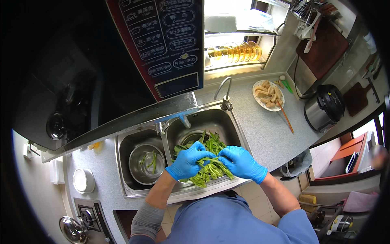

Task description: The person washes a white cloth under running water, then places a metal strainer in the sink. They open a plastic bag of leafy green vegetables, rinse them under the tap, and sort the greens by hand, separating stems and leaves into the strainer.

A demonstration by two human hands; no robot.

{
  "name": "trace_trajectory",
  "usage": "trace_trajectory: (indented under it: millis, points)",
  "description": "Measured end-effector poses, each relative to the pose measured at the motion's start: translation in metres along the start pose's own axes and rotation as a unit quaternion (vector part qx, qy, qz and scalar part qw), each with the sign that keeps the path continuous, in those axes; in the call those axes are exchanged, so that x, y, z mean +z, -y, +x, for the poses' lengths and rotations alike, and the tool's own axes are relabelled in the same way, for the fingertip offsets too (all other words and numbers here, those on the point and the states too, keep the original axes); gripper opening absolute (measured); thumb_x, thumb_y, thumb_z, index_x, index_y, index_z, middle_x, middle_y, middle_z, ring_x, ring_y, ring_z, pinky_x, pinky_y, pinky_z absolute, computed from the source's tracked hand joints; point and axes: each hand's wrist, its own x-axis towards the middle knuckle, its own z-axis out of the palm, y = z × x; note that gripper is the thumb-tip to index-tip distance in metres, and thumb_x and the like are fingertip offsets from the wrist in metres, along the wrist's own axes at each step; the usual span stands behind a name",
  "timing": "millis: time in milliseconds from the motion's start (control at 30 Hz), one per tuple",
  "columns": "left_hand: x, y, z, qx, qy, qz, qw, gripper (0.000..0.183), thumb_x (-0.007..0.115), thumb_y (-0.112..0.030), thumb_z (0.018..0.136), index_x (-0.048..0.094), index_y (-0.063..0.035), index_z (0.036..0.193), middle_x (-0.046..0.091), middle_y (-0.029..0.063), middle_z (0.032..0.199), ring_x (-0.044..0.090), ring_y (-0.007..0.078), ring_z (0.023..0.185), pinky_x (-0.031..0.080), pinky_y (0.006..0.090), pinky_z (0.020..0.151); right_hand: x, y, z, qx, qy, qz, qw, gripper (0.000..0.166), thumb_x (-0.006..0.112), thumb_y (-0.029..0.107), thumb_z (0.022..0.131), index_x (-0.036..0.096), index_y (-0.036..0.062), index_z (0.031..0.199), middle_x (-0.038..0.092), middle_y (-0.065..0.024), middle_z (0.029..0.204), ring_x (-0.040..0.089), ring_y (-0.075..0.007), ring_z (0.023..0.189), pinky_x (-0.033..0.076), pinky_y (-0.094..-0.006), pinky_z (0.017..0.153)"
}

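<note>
Both my hands wear blue disposable gloves over the right basin (210, 120) of a stainless steel double sink. A green stem (210, 159) runs between them. My left hand (188, 161) pinches its left part with thumb and fingers, and my right hand (243, 163) has its fingertips around the other end. Below lies a heap of leafy green vegetables (211, 173), leaves to the back and stems towards me. Partly hidden under the leaves is a round metal rim. In the left basin (125, 152), a metal bowl (148, 177) contains several short green stem pieces (154, 161).
A microwave (179, 88) juts over the sink's back left. Behind the basins rise a tap (185, 121) and a slim gooseneck faucet (227, 103). Rightward are a plate of pale food pieces (265, 93), chopsticks (286, 119) and an electric pressure cooker (323, 108); leftward, a gas hob (94, 216).
</note>
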Motion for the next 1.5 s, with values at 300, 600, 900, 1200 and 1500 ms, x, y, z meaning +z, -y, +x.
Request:
trace_trajectory:
  millis: [300,600,900,1200,1500]
  points:
    - [0.015,0.004,0.006,-0.084,-0.055,-0.071,0.992,0.016,0.062,-0.001,0.086,0.063,-0.0036,0.102,0.066,0.0111,0.078,0.065,0.0216,0.068,0.051,0.0313,0.065,-0.004,-0.026,0.012,0.114,0.054,0.233,0.964,0.029,0.055,0.027,0.099,0.064,0.0002,0.093,0.063,-0.0143,0.074,0.054,-0.0205,0.061,0.048,-0.0330,0.063]
    - [-0.003,0.055,-0.058,-0.246,-0.479,-0.207,0.817,0.007,0.055,-0.010,0.096,0.061,-0.0076,0.099,0.054,0.0000,0.068,0.048,0.0065,0.058,0.039,0.0234,0.052,0.042,0.017,0.010,0.149,-0.111,0.286,0.940,0.032,0.051,0.020,0.102,0.065,-0.0002,0.082,0.063,-0.0031,0.073,0.055,-0.0097,0.066,0.045,-0.0268,0.063]
    - [-0.081,0.031,-0.171,-0.246,-0.562,-0.100,0.784,0.011,0.049,-0.011,0.101,0.058,-0.0065,0.105,0.055,-0.0014,0.077,0.044,0.0038,0.061,0.038,0.0194,0.055,0.230,0.031,0.138,0.117,0.205,0.162,0.958,0.049,0.043,0.038,0.099,0.050,0.0010,0.131,0.066,-0.0259,0.106,0.062,-0.0435,0.097,0.047,-0.0479,0.086]
    - [-0.061,0.030,-0.167,-0.308,-0.582,-0.185,0.730,0.006,0.055,-0.007,0.098,0.059,-0.0048,0.101,0.051,-0.0006,0.061,0.046,0.0068,0.045,0.038,0.0217,0.041,0.125,-0.080,0.041,0.084,-0.081,-0.079,0.990,0.024,0.056,0.009,0.084,0.069,0.0101,0.103,0.068,-0.0179,0.094,0.065,-0.0385,0.083,0.053,-0.0464,0.074]
    - [-0.020,0.043,-0.110,-0.306,-0.464,-0.238,0.797,0.001,0.061,-0.008,0.095,0.061,-0.0077,0.095,0.051,-0.0044,0.068,0.044,0.0033,0.051,0.035,0.0199,0.044,0.067,-0.095,-0.024,0.291,0.258,-0.166,0.906,0.044,0.061,0.053,0.083,0.071,0.0104,0.090,0.070,-0.0147,0.088,0.067,-0.0349,0.084,0.052,-0.0440,0.076]
